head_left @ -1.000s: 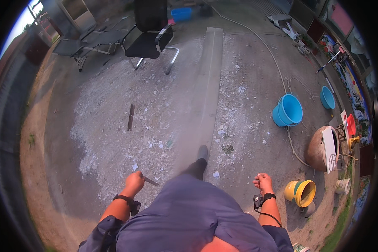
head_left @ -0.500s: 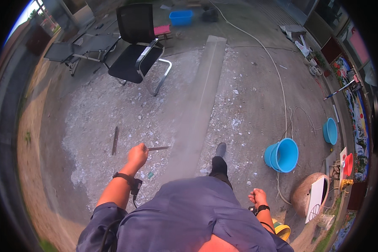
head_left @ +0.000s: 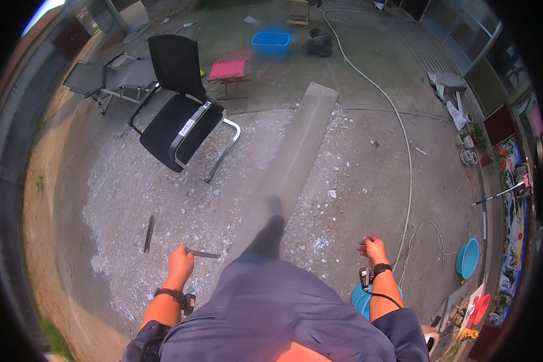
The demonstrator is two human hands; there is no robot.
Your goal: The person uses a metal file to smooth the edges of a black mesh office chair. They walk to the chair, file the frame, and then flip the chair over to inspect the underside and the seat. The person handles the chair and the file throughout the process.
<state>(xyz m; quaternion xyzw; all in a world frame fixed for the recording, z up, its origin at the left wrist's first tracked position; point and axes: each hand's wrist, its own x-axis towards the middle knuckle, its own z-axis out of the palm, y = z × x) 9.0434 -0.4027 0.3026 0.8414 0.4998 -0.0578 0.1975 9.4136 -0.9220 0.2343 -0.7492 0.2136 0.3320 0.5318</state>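
My left hand [head_left: 180,263] is closed round one end of a thin, flat dark strip [head_left: 205,254], whose free part points right above the rubble-strewn ground. What kind of tool the strip is, I cannot make out. A similar dark strip [head_left: 149,234] lies on the ground just beyond that hand. On the other side, my right hand [head_left: 374,250] hangs loosely curled with its fingers a little apart and nothing visible in it. A light-blue bucket [head_left: 361,300] shows partly behind my right forearm. Between my arms, my leg is blurred over a long grey board [head_left: 295,151].
A black chair [head_left: 181,130] stands ahead on the left, near a folding lounger [head_left: 111,78] and a pink stool [head_left: 228,70]. Farther off sits a blue basin [head_left: 271,42]. A pale hose [head_left: 398,114] runs down the right, with another blue basin [head_left: 467,258] beyond it.
I have stepped forward, so the chair and board appear nearer and the bucket has slid down behind my right arm. My right hand has come up and forward. The strip stays in my left hand.
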